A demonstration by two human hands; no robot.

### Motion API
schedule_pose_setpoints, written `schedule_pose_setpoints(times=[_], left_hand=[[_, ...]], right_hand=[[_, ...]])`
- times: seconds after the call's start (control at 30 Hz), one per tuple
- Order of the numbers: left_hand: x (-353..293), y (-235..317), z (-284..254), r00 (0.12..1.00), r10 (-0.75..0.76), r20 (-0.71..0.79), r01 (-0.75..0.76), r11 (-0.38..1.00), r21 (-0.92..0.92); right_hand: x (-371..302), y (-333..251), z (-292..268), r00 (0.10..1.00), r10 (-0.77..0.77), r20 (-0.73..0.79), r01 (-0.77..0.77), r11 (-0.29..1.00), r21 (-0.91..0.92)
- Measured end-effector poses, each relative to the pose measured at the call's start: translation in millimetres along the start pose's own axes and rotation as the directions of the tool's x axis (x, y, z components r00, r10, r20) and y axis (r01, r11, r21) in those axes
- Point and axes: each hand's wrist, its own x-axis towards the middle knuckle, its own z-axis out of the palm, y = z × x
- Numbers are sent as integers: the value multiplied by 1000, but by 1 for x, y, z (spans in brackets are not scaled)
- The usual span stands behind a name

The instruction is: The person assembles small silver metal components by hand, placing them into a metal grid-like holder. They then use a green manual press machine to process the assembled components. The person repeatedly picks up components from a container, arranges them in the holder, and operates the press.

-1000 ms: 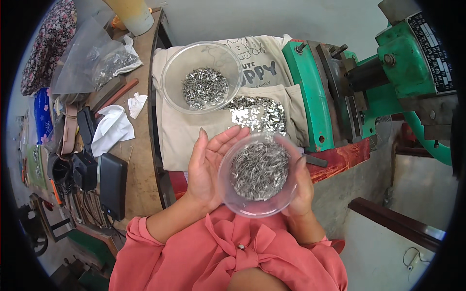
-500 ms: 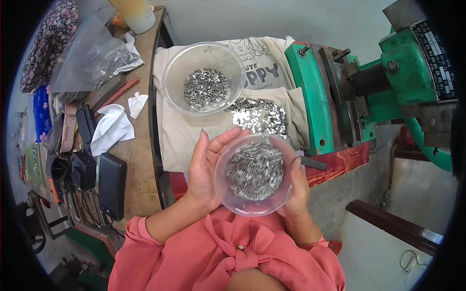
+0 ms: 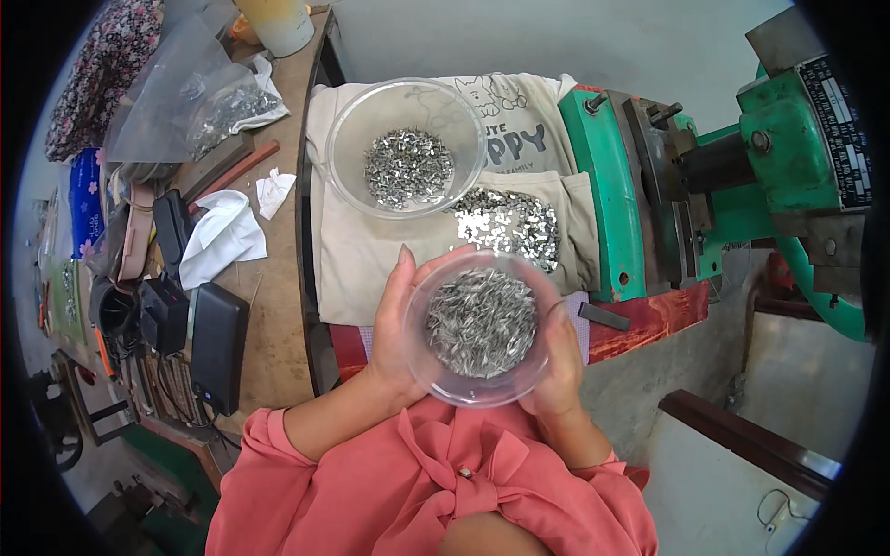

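Note:
Between my palms I hold a clear plastic bowl (image 3: 422,371) with many small shiny metal pieces (image 3: 482,322) in it, blurred by motion. My left hand (image 3: 394,324) wraps the bowl's left side, while my right hand (image 3: 559,366) grips its right side with the thumb near the rim. Just beyond, a loose pile of small flat metal pieces (image 3: 510,227) lies on a beige printed cloth (image 3: 357,269). A larger clear plastic tub (image 3: 341,171) stands on the same cloth, with more metal pieces (image 3: 408,169) heaped on its bottom.
To the right stands a green machine press (image 3: 788,139) on a red board (image 3: 654,324), with a dark metal bar (image 3: 604,316) near its edge. A wooden table (image 3: 278,343) on the left carries a black power bank (image 3: 219,347), white tissue (image 3: 222,239) and plastic bags (image 3: 167,102).
In my hands the bowl has shifted slightly left, and the pieces inside have moved about. My left hand now wraps closer around its side. The whole view has shifted a little.

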Motion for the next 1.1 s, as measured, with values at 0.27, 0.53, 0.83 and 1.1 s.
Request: schedule_pose_setpoints(times=[0.27, 0.53, 0.83, 1.1], left_hand=[[3, -1, -6, 1000, 14, 12, -14, 1000, 22], [2, 1, -2, 1000, -12, 11, 12, 1000, -6], [7, -2, -6, 999, -19, 40, 20, 1000, -15], [6, -1, -8, 1000, -3, 11, 3, 1000, -18]], right_hand=[[1, -2, 3, 1000, 21, 17, -21, 999, 35], [0, -1, 2, 1000, -6, 25, 6, 1000, 12], [-1, -1, 2, 999, 28, 16, -28, 999, 15], [0, 5, 5, 1000, 17, 5, -17, 1000, -5]])
